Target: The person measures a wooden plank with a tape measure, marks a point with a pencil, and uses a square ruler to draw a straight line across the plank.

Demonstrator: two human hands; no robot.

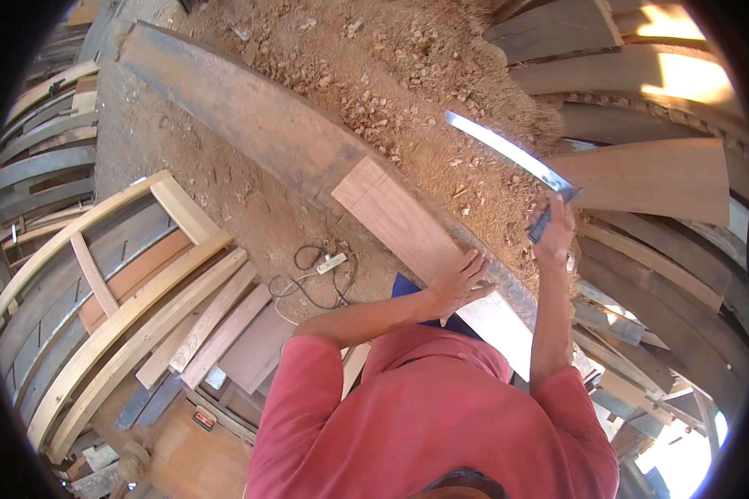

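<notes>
My left hand (459, 283) lies on a pale reddish wooden board (391, 216), its fingers stretched out across the surface. The board rests lengthwise on a long, worn wooden beam (250, 108). A thin line crosses the board near its far end. To the right, my right hand (553, 233) is wrapped round the dark handle of a handsaw (508, 150). The saw's bright, narrow blade points up and to the left, in the air beside the beam and apart from the board.
Wood chips and sawdust (383, 75) cover the ground beyond the beam. A white power strip (331, 263) with tangled cord lies left of the board. Curved timber frames (133, 308) stand at left; stacked planks (641, 175) fill the right side.
</notes>
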